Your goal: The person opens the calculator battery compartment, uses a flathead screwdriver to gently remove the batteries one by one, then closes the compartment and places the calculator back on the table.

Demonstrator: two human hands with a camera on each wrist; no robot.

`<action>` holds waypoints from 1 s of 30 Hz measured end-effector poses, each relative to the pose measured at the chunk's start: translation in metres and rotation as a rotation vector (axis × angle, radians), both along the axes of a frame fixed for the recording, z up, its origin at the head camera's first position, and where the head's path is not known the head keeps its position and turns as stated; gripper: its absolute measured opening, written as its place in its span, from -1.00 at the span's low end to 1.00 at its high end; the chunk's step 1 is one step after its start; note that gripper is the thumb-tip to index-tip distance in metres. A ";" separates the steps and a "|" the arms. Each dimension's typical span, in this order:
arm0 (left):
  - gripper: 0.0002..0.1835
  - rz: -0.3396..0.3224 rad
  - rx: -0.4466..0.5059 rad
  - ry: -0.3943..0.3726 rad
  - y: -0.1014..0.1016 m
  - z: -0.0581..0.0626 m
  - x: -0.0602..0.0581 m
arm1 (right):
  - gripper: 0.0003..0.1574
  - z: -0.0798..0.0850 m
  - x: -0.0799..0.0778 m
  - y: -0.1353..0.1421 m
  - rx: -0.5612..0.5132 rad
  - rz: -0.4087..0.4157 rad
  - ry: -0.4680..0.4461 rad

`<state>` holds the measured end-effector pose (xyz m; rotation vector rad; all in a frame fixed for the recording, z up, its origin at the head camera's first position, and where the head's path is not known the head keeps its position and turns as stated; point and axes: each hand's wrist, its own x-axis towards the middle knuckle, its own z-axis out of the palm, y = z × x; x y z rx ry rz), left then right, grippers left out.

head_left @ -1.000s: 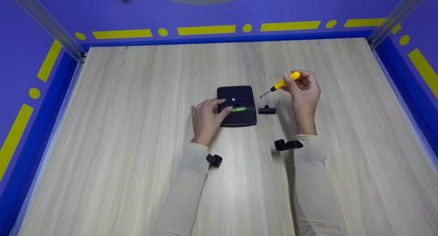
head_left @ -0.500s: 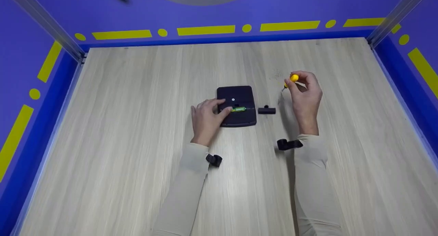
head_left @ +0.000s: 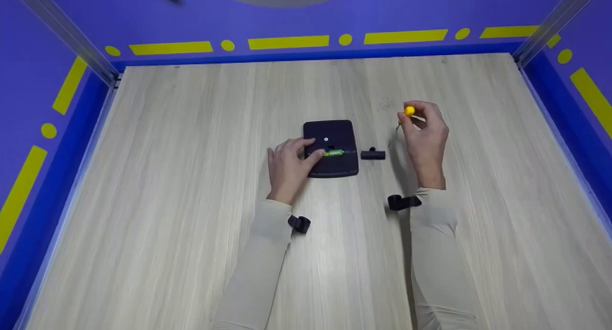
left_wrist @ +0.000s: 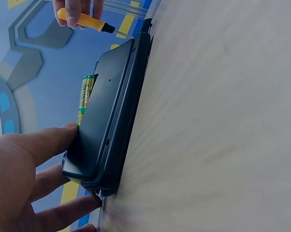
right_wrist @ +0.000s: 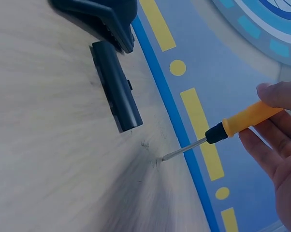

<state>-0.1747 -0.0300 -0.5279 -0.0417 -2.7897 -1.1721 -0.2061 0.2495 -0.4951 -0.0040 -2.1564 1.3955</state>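
A flat black device point(head_left: 337, 129) lies on the table, with a green AA battery point(head_left: 334, 152) in its open compartment. In the left wrist view the battery point(left_wrist: 86, 94) shows above the device's surface. My left hand point(head_left: 289, 165) grips the device's left edge, the thumb point(left_wrist: 58, 140) at the battery's near end. To the right of the device lies a black battery cover point(head_left: 373, 155) with a small tab. My right hand point(head_left: 428, 134) holds a yellow screwdriver point(right_wrist: 252, 118) by its handle, blade downward. Whether its tip touches the table I cannot tell.
The wooden table point(head_left: 191, 201) is bounded by blue walls with yellow markings point(head_left: 287, 41) at the back and sides. Small dark scuffs point(head_left: 385, 104) mark the tabletop beyond the cover. Each wrist carries a black camera mount point(head_left: 404, 202).
The screwdriver has swung from slanting toward the device to nearly upright, and my right hand has shifted slightly right. My left hand, the device and the cover have stayed put.
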 end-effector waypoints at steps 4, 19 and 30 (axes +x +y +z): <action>-0.54 0.002 0.002 -0.002 0.000 0.000 0.000 | -0.70 -0.001 0.000 0.001 0.045 0.009 0.021; -0.54 -0.002 0.005 0.003 -0.001 -0.001 0.000 | -0.59 0.005 0.003 0.006 0.161 -0.027 0.039; -0.54 -0.006 0.018 0.002 -0.001 -0.002 0.000 | -0.62 0.008 0.003 0.010 0.099 -0.108 -0.023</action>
